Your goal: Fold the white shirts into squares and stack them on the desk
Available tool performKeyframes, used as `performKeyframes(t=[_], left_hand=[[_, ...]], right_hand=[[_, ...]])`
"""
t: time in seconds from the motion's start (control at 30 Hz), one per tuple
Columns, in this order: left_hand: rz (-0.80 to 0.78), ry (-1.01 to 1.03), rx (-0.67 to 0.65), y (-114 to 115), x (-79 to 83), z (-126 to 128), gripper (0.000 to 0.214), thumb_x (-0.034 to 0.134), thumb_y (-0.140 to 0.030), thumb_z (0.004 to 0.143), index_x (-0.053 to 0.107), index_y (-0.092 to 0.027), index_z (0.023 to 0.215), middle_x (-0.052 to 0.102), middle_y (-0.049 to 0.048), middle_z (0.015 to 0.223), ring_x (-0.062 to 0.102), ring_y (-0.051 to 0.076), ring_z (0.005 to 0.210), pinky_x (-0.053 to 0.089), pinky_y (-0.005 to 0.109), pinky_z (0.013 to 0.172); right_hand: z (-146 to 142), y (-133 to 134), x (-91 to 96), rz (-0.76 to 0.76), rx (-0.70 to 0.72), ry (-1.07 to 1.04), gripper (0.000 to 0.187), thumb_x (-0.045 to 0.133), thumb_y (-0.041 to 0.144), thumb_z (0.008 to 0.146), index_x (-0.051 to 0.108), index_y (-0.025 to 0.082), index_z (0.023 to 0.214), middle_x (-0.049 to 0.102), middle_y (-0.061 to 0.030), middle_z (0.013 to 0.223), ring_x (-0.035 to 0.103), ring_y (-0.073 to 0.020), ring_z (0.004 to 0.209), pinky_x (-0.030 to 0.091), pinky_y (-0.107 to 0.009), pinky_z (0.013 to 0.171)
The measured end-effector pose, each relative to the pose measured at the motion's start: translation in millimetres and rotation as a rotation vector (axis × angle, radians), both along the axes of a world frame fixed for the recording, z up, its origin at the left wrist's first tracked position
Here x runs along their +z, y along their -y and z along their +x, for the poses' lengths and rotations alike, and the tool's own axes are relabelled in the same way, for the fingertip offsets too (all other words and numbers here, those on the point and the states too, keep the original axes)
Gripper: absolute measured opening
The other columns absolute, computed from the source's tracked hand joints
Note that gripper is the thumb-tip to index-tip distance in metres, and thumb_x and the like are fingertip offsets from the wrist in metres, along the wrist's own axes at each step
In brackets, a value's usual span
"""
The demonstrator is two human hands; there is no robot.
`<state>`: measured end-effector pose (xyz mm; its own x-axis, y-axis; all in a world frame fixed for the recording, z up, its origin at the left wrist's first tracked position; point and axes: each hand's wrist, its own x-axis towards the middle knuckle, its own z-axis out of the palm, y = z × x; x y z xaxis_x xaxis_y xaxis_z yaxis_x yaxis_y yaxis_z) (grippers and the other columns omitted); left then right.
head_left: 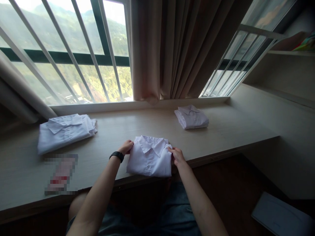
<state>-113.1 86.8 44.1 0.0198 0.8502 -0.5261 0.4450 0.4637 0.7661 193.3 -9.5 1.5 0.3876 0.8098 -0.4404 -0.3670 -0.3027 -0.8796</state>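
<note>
A folded white collared shirt [147,160] lies at the desk's front edge, its collar toward the window. My left hand [126,147], with a black band on the wrist, grips the shirt's left side near the collar; its fingertips are partly hidden by the cloth. On the opposite side, my right hand [176,155] pinches the edge close to the collar, thumb on top. To the left rests a wider stack of folded white shirts [65,131]. Another folded white shirt pile [192,117] sits farther back on the right.
The pale desk [118,123] runs below a barred window [73,65] and brown curtains [172,49]. A blurred flat item [61,173] lies at the front left. Shelving [280,78] stands at right, and a pale box-like object [280,213] is on the floor.
</note>
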Motion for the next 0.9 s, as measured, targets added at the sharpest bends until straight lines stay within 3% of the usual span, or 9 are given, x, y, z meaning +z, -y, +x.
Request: performKeyframes(t=[0.13, 0.23, 0.37, 0.6, 0.73, 0.9], left_hand=[[-0.108, 0.019, -0.054, -8.0, 5.9, -11.2, 0.022, 0.068, -0.038, 0.073, 0.063, -0.02, 0.083, 0.049, -0.0025, 0.056, 0.048, 0.014, 0.047, 0.039, 0.025, 0.047], [-0.107, 0.104, -0.102, -8.8, 10.0, -16.0, 0.028, 0.075, -0.038, 0.067, 0.067, -0.018, 0.084, 0.059, 0.001, 0.063, 0.054, 0.016, 0.054, 0.042, 0.025, 0.05], [0.032, 0.236, -0.094, -5.7, 9.2, -12.9, 0.046, 0.083, -0.038, 0.057, 0.069, -0.015, 0.094, 0.069, 0.0057, 0.083, 0.062, 0.017, 0.074, 0.046, 0.024, 0.06], [0.222, 0.333, -0.02, -7.0, -7.7, -0.8, 0.076, 0.085, -0.037, 0.048, 0.061, -0.014, 0.116, 0.069, 0.0075, 0.096, 0.065, 0.018, 0.077, 0.052, 0.03, 0.07], [0.279, 0.258, -0.004, -8.8, -15.5, 2.6, 0.072, 0.082, -0.041, 0.055, 0.061, -0.014, 0.119, 0.069, 0.0094, 0.101, 0.067, 0.02, 0.081, 0.054, 0.031, 0.072], [0.358, 0.045, -0.017, -6.1, -21.1, 13.1, 0.045, 0.071, -0.038, 0.075, 0.066, -0.017, 0.114, 0.071, 0.0107, 0.1, 0.068, 0.023, 0.087, 0.054, 0.033, 0.077]], right_hand=[[-1.1, -1.7, -0.1, 0.001, 0.005, -0.013, 0.034, 0.082, 0.029, 0.053, 0.063, 0.018, 0.078, 0.068, -0.0017, 0.066, 0.062, -0.0175, 0.059, 0.049, -0.027, 0.051], [-1.2, -1.2, -1.1, 0.013, 0.004, -0.018, 0.035, 0.083, 0.029, 0.052, 0.062, 0.018, 0.078, 0.069, -0.0021, 0.068, 0.063, -0.018, 0.062, 0.051, -0.027, 0.054], [-1.1, -0.7, -0.6, 0.035, 0.022, -0.019, 0.036, 0.084, 0.027, 0.051, 0.063, 0.017, 0.078, 0.071, -0.0042, 0.071, 0.066, -0.0196, 0.066, 0.054, -0.029, 0.06], [-0.3, -1.7, -1.9, 0.052, 0.016, 0.08, 0.045, 0.086, 0.034, 0.048, 0.065, 0.015, 0.083, 0.072, -0.0058, 0.072, 0.068, -0.0216, 0.068, 0.055, -0.03, 0.06], [-0.1, -4.8, -5.3, 0.048, 0.013, 0.21, 0.039, 0.081, 0.043, 0.056, 0.067, 0.015, 0.078, 0.072, -0.0053, 0.07, 0.067, -0.0206, 0.067, 0.052, -0.027, 0.057], [0.5, -10.2, -7.1, 0.024, -0.007, 0.423, 0.03, 0.078, 0.036, 0.061, 0.071, 0.017, 0.083, 0.074, -0.0057, 0.075, 0.07, -0.0243, 0.079, 0.053, -0.028, 0.067]])
